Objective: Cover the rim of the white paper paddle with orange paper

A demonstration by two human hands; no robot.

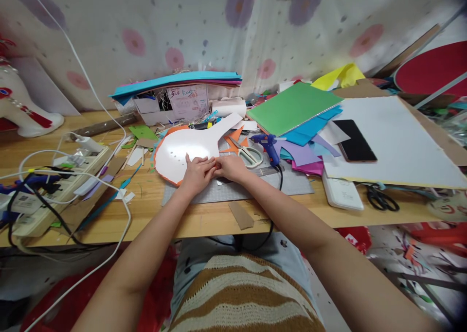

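Note:
A white paddle-shaped cutout (186, 149) lies on an orange backing whose edge (157, 169) shows around it, over a grey cutting mat (255, 188). My left hand (197, 173) rests on the cutout's near edge, fingers pressed flat on it. My right hand (230, 168) meets it at that same edge, fingertips pinched on a small bit I cannot make out. Scissors (247, 154) and a blue glue gun (269, 145) lie just behind my right hand.
Sheets of coloured paper (292, 109), a phone (353, 140) on a white board (397, 142), black scissors (381, 198) and a white box (341, 192) lie to the right. A power strip (54, 191) with tangled cables lies left. A folder stack (178, 81) stands behind.

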